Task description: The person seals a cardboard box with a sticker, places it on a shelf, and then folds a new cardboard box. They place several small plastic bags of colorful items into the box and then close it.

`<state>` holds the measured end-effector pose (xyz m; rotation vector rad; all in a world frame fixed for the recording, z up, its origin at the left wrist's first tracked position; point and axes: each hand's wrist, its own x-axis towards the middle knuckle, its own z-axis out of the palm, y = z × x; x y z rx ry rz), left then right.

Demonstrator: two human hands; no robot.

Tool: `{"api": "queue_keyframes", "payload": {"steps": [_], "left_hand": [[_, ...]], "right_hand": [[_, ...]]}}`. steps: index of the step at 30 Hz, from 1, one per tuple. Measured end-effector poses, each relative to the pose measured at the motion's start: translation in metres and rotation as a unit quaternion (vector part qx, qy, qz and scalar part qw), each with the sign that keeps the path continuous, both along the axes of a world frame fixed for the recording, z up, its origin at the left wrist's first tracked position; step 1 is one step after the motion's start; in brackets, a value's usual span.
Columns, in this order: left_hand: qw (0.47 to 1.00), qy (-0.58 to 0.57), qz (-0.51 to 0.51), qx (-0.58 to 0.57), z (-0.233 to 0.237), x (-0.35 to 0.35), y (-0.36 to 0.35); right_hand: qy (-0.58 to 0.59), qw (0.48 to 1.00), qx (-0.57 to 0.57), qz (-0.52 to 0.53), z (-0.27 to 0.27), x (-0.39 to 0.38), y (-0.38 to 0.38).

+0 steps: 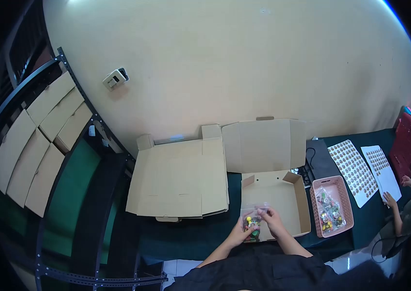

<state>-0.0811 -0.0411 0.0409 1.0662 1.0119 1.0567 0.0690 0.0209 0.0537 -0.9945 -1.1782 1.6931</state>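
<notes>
My left hand (241,233) and my right hand (272,220) together hold a small clear plastic bag (253,219) filled with colourful small items, at the front edge of an open cardboard box (283,194). The box lies on a dark green table (191,237), its lid flap standing open behind it. Both hands pinch the bag, the left from below, the right at its top right corner.
A stack of flat unfolded cardboard boxes (179,177) lies to the left. A pink basket (332,206) with more filled bags stands to the right. Beyond it are two sticker sheets (353,167), and another person's hands (394,194) at the far right. Flat cartons (35,140) fill a shelf on the left.
</notes>
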Motion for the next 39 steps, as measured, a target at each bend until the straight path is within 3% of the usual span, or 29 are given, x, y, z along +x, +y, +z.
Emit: {"api": "queue_keyframes", "payload": {"steps": [3, 8, 10, 15, 17, 19, 21, 24, 26, 27, 29, 30, 32, 35, 39], "left_hand": [[0.998, 0.019, -0.017, 0.054, -0.001, 0.011, -0.004], [0.998, 0.021, 0.007, 0.056, 0.016, 0.012, -0.006], [0.985, -0.028, 0.140, 0.097, -0.001, 0.010, 0.005], [0.987, 0.018, 0.156, 0.032, 0.002, -0.012, 0.011], [0.981, 0.117, 0.117, 0.104, 0.003, -0.019, 0.011], [0.985, 0.109, 0.082, 0.105, 0.013, -0.024, 0.009], [0.999, -0.024, -0.008, 0.028, 0.018, -0.027, 0.008], [0.996, -0.058, 0.030, 0.054, 0.021, -0.024, 0.008], [0.993, -0.073, 0.052, 0.072, 0.022, -0.025, 0.011], [0.989, -0.089, 0.074, 0.091, 0.022, -0.025, 0.012], [0.987, -0.065, 0.107, 0.101, 0.023, -0.023, 0.012], [0.989, -0.038, 0.092, 0.106, 0.022, -0.021, 0.011], [0.988, -0.018, 0.080, 0.128, 0.024, -0.010, 0.008], [0.980, 0.000, 0.107, 0.166, 0.015, 0.012, 0.005], [0.981, 0.038, 0.105, 0.156, 0.012, 0.010, 0.004]], "right_hand": [[-0.045, 0.999, 0.013, -0.016, 0.002, 0.006, 0.003], [-0.015, 1.000, -0.010, -0.018, -0.009, 0.010, 0.006], [-0.127, 0.985, 0.078, 0.083, -0.009, 0.012, 0.006], [-0.084, 0.981, 0.052, 0.166, 0.002, 0.009, -0.002], [-0.048, 0.978, 0.050, 0.198, 0.010, 0.013, 0.000], [-0.069, 0.973, 0.061, 0.212, 0.027, 0.020, 0.000], [-0.090, 0.968, 0.075, 0.224, 0.030, 0.025, 0.003], [-0.108, 0.967, 0.093, 0.213, 0.030, 0.028, 0.004], [-0.110, 0.978, 0.165, 0.062, 0.036, 0.029, 0.001], [-0.110, 0.978, 0.165, 0.061, 0.038, 0.028, 0.002], [-0.115, 0.965, 0.229, -0.057, 0.040, 0.026, 0.001], [-0.115, 0.965, 0.228, -0.057, 0.043, 0.022, 0.000], [-0.203, 0.895, 0.396, -0.042, 0.051, 0.013, -0.006], [-0.239, 0.876, 0.418, -0.014, 0.053, 0.000, -0.017], [-0.251, 0.910, 0.329, -0.040, 0.034, -0.001, -0.013]]}}
